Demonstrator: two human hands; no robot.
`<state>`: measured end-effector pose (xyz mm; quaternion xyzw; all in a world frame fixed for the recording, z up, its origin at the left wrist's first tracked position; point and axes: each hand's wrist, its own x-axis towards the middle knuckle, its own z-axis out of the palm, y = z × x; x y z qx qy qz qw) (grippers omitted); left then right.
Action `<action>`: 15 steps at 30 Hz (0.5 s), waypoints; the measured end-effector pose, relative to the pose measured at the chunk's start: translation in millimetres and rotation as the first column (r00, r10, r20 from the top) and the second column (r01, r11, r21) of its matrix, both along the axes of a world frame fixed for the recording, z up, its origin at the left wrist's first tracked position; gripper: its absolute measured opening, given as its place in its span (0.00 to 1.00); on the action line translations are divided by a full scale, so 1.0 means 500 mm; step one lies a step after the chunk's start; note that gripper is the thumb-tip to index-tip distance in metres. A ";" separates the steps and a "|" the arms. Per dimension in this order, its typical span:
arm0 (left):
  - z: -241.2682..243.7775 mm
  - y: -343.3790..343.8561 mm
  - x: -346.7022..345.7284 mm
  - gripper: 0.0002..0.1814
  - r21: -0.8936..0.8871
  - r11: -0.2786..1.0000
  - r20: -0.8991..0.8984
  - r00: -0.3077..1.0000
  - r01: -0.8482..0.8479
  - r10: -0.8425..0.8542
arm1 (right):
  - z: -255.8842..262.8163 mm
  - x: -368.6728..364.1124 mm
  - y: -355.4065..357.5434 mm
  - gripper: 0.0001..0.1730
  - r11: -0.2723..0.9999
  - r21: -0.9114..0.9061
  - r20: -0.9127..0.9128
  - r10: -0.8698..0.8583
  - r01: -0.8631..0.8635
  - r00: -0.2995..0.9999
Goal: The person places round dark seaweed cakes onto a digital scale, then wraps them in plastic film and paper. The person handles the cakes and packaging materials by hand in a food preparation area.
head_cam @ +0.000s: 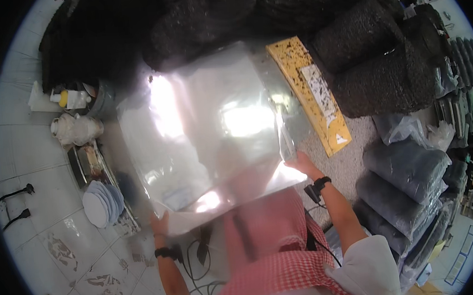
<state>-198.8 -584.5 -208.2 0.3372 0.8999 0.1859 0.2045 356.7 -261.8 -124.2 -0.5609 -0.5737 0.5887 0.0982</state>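
A wide stack of clear, shiny plastic film (216, 149), perhaps large bags, lies before me with strong glare on it. My left hand (160, 223) holds its near left corner, the fingers partly hidden by the film. At the near right corner, my right hand (302, 165) grips the edge. The film's near edge hangs over my red checked apron (267, 235). Right of the film lies a long yellow board or box (297, 73), spotted with dark flecks and bearing a white label.
Dark, rough-textured bundles (370, 60) crowd the far side. Plastic-wrapped dark bundles (407, 172) are stacked at right. Along the left stand a bottle with a yellow part (68, 98), a plastic-covered item (77, 129) and several pale discs (100, 204). Cables (204, 269) lie on the tiled floor.
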 end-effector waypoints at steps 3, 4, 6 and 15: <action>-0.057 -0.012 -0.023 0.28 0.078 0.996 0.070 0.997 0.038 -0.043 | 0.004 -0.003 0.022 0.25 1.000 -0.017 0.034 -0.012 0.013 0.999; -0.054 0.017 -0.010 0.31 0.023 0.999 0.138 0.990 -0.034 0.030 | -0.001 0.002 0.027 0.26 1.000 -0.026 0.064 0.013 -0.012 0.998; -0.025 0.058 0.011 0.37 -0.107 0.983 0.266 0.948 -0.151 0.175 | -0.052 0.036 0.037 0.30 0.994 -0.077 0.144 0.090 -0.080 0.985; 0.345 0.439 0.091 0.50 0.329 0.891 -0.210 0.944 0.312 -0.253 | 0.231 0.038 0.169 0.31 0.917 0.381 0.159 0.062 -0.119 0.985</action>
